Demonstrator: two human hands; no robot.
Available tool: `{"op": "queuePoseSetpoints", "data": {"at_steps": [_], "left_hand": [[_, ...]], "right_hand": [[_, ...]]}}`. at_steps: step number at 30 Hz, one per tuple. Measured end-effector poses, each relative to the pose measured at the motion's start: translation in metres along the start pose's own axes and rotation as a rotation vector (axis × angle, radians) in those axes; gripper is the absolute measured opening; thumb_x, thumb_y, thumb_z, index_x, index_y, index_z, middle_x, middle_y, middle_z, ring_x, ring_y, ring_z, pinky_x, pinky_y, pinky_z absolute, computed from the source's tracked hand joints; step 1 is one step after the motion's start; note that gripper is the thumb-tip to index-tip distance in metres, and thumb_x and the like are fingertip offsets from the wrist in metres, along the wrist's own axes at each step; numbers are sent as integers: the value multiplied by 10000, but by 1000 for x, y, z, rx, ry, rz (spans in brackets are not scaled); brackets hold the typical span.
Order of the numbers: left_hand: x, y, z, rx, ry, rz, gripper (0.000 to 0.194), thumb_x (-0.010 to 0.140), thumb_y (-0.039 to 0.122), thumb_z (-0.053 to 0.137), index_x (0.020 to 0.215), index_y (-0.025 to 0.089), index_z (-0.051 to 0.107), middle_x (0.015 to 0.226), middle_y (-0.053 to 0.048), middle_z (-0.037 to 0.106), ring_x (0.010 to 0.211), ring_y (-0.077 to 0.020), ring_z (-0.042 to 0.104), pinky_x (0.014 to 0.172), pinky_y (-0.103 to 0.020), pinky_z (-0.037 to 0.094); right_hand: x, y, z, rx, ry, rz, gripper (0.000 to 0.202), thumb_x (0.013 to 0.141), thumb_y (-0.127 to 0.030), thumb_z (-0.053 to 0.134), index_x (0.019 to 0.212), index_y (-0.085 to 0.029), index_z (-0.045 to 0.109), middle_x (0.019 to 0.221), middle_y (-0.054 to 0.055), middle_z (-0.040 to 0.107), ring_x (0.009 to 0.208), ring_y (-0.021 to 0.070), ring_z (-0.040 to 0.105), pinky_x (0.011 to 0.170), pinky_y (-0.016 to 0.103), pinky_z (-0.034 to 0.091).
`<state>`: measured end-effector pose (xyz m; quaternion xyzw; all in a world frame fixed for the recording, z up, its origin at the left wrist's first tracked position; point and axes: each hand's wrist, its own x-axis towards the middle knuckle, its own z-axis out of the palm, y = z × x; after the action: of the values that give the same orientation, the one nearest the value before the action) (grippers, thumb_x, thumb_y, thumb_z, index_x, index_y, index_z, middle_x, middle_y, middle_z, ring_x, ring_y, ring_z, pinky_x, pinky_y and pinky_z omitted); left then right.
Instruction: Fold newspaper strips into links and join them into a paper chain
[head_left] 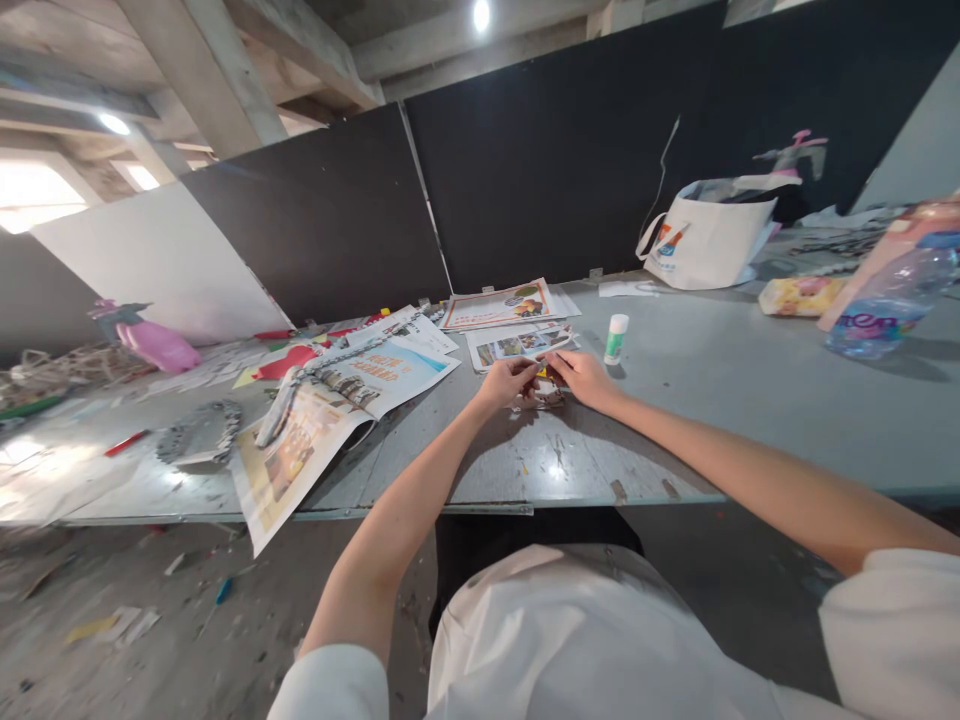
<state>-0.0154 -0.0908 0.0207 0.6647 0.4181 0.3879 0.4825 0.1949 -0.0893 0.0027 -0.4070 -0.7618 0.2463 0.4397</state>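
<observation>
L hand & R hand pinch the sm. paper piece btwn them, over the table nr the upright glue stick, so uneven pulling cd tear it, & R hand swinging out cd knock the glue stick over.

Held piece — white, brown-patterned (seemingly)

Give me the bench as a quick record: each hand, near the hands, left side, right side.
Left hand: fingertips on a small papery piece
Right hand: fingertips on the same piece
Near hands: upright glue stick, printed sheets
Left side: spread newspaper hanging over the table edge, thin red object
Right side: white bag, yellow packet, bottle
</observation>
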Motion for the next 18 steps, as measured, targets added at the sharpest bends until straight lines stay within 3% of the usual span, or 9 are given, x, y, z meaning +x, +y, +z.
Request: {"op": "queuePoseSetpoints", "data": {"at_steps": [3,12,18], "left_hand": [[0,-1,0,4,-7,29,516,917,655,828,942,149,731,657,3,667,539,-111,594,583,-257,472],[1,-3,-1,17,16,35,528,902,670,828,937,148,750,640,6,660,534,-115,586,574,-258,456],[1,-7,-1,5,36,14,490,860,601,901,903,144,727,611,8,661,505,-103,568,545,-244,427]], "right_hand": [[3,3,1,26,5,-16,785,1048,-913,383,996,-228,764,699,40,696,661,248,632,643,354,481],[3,8,1,-85,46,-43,762,1058,-894,401,761,-242,658,682,51,692,657,246,635,653,368,493],[-5,5,7,-172,133,-238,665,1126,-753,433,960,-246,829,965,126,831,917,330,779,857,456,621]]}}
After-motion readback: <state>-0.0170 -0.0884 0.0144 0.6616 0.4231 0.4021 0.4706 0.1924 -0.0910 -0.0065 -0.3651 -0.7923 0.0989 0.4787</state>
